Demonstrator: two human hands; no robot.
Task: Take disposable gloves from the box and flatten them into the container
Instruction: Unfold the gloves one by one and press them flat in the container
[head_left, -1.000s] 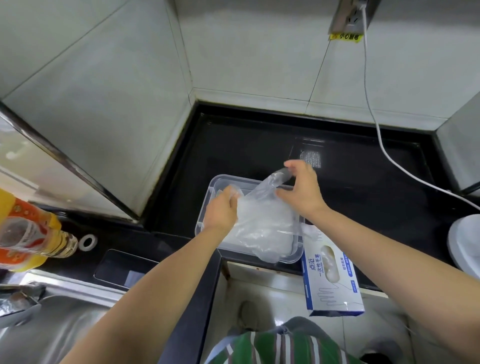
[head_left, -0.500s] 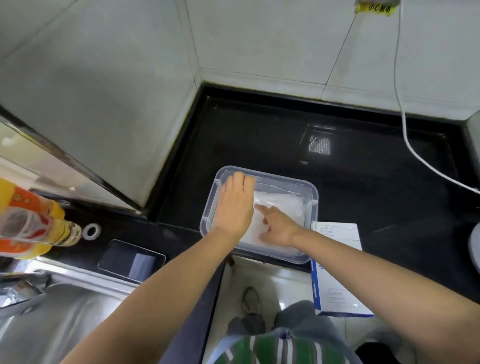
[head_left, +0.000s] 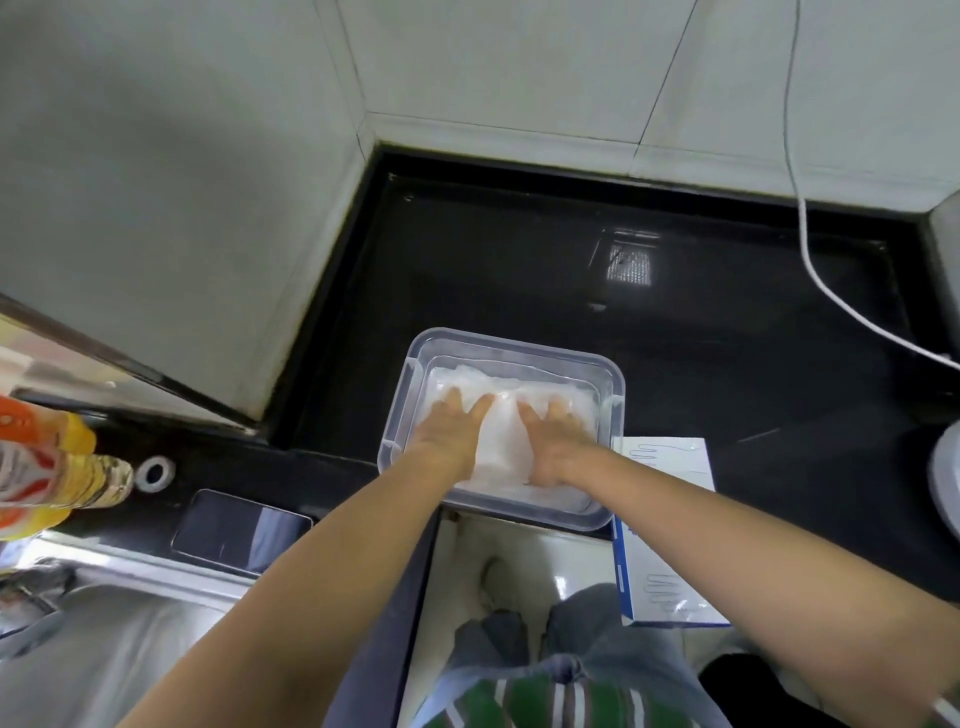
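Note:
A clear plastic container (head_left: 613, 379) sits on the black counter near its front edge, overhanging it slightly. Inside lies a stack of thin translucent disposable gloves (head_left: 501, 441). My left hand (head_left: 452, 434) presses flat on the left half of the stack, fingers straight and spread. My right hand (head_left: 556, 439) presses flat on the right half in the same way. The white and blue glove box (head_left: 670, 525) lies just right of the container, partly under my right forearm and sticking out past the counter edge.
A dark phone (head_left: 241, 530) and a small white ring (head_left: 154, 473) lie left on the counter beside a steel sink (head_left: 119, 639). An orange-labelled bottle (head_left: 47, 467) stands far left. A white cable (head_left: 831, 291) runs across the back right. A white round object (head_left: 945, 478) sits at the right edge.
A second ago both hands held a glove up over the container. They lowered it onto the stack, and now both palms press flat side by side on the gloves.

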